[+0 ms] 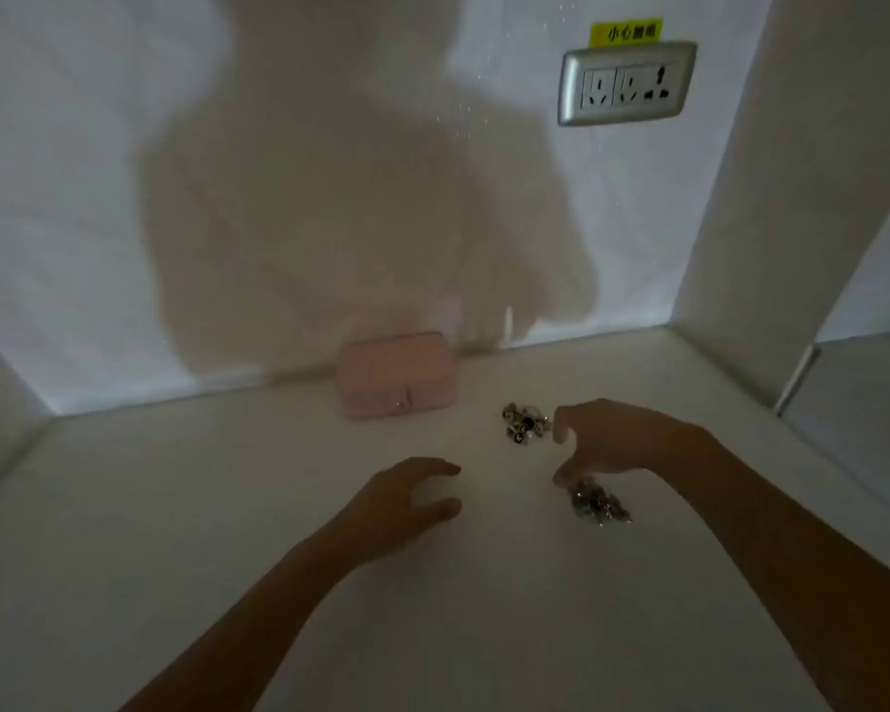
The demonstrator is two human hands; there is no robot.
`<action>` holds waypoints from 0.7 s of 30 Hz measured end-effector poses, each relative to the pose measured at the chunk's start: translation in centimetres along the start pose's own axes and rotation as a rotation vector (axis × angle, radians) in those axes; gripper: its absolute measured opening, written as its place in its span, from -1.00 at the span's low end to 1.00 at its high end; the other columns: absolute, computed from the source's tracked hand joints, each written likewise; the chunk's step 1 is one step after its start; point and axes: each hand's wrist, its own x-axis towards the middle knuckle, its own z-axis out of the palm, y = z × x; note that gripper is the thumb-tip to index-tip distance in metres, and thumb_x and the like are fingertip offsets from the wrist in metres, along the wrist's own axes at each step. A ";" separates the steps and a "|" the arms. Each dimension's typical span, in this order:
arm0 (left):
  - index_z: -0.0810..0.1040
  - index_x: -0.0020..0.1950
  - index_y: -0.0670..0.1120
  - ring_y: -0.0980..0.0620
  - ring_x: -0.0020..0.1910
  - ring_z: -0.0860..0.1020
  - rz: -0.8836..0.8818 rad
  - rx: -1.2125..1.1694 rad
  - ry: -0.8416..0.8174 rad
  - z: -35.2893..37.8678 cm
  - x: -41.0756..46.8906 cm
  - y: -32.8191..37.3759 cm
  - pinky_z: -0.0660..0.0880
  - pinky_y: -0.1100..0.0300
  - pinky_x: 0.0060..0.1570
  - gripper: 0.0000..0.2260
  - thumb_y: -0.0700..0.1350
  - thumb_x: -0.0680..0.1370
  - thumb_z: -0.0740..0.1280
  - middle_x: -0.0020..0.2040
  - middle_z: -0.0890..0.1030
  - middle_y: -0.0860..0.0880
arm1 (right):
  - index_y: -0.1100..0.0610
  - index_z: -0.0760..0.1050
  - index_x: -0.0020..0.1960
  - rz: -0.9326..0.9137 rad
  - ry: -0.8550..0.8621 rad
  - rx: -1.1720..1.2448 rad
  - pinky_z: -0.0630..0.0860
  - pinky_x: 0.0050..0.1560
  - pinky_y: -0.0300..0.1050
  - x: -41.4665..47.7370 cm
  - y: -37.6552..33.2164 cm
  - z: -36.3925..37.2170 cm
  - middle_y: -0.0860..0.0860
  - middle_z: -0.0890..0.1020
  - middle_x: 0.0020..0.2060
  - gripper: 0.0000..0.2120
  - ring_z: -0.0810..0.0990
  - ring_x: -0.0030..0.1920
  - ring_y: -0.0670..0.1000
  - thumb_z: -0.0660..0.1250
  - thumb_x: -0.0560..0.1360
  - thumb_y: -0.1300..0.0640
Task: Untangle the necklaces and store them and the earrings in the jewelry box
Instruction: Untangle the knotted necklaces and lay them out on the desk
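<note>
Both hands hovering spread over white table (pixel 176 506), gripping nothing.
Pink rounded jewelry box (pixel 395 375) sitting shut at the wall. Right hand (pixel 617 444) curling between two glinting metal heaps: far heap (pixel 524 423), near heap (pixel 598 502). Left hand (pixel 407 498) lying well apart.

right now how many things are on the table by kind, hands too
pink jewelry box, lid closed: 1
jewelry piles: 2, a far pile and a near pile; single pieces too small to count
hands: 2, left hand and right hand, both open and empty
total: 5
</note>
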 end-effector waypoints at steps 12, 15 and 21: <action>0.37 0.36 0.11 0.14 0.45 0.18 0.056 0.097 0.072 3.0 -1.1 -1.4 0.06 0.30 0.36 -0.61 0.04 0.54 0.30 0.46 0.25 0.11 | 0.25 0.53 0.06 0.008 -0.011 -0.004 0.42 -0.43 -0.28 0.6 1.9 3.9 0.09 0.62 -0.09 -0.45 0.55 -0.27 -0.02 0.50 0.31 -0.16; 0.38 0.34 0.12 0.14 0.42 0.23 0.022 0.067 0.079 3.2 -2.2 -0.8 0.10 0.31 0.32 -0.62 0.04 0.54 0.31 0.46 0.26 0.10 | 0.21 0.57 0.10 -0.072 0.044 0.056 0.39 -0.37 -0.31 0.0 1.3 4.5 0.01 0.56 -0.08 -0.59 0.51 -0.22 -0.07 0.51 0.36 0.01; 0.44 0.29 0.09 0.10 0.40 0.27 -0.044 0.050 0.094 4.2 -4.5 0.8 0.13 0.26 0.34 -0.66 0.02 0.52 0.34 0.45 0.29 0.06 | 0.11 0.62 0.04 -0.286 0.082 0.180 0.43 -0.30 -0.36 -1.0 -0.7 6.2 -0.10 0.60 -0.23 -0.80 0.52 -0.30 -0.18 0.41 0.42 0.19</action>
